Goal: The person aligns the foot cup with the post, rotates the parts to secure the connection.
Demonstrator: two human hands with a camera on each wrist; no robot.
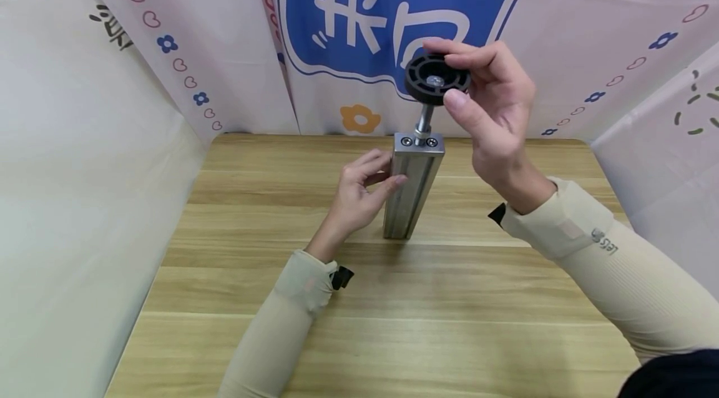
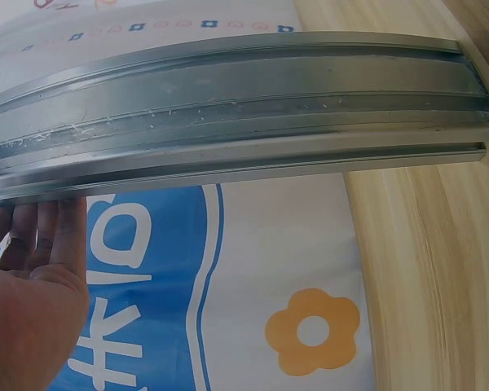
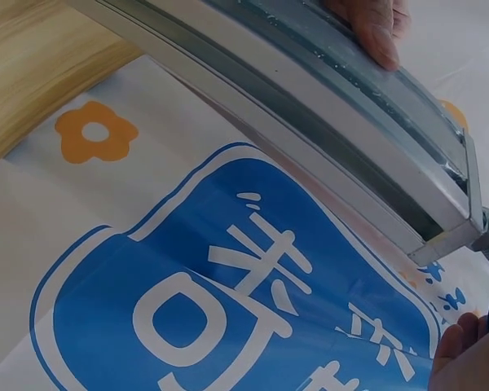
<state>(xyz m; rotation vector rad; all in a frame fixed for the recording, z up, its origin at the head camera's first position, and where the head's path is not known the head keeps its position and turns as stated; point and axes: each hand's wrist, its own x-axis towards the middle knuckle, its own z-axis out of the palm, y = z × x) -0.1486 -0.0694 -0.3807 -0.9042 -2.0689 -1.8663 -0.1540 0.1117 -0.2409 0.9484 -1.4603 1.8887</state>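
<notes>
An aluminium profile (image 1: pixel 412 192) stands upright on the wooden table, its far end topped by a metal end plate (image 1: pixel 419 147) with two screws. From that plate rises a threaded rod (image 1: pixel 425 118) with a nut, carrying a black round levelling foot (image 1: pixel 414 86). My left hand (image 1: pixel 359 192) holds the profile near its top, thumb on the near face and fingers behind. With thumb and fingers my right hand (image 1: pixel 500 98) grips the foot's rim. The left wrist view shows the slotted profile (image 2: pixel 228 98) running lengthwise; the right wrist view shows only part of the right hand (image 3: pixel 473 350).
The wooden table (image 1: pixel 253 335) ends just behind the profile at a printed cloth backdrop (image 1: pixel 236 86) with a blue sign and an orange flower. Cloth walls also stand on the left (image 1: pixel 84 167) and right (image 1: pixel 663 111).
</notes>
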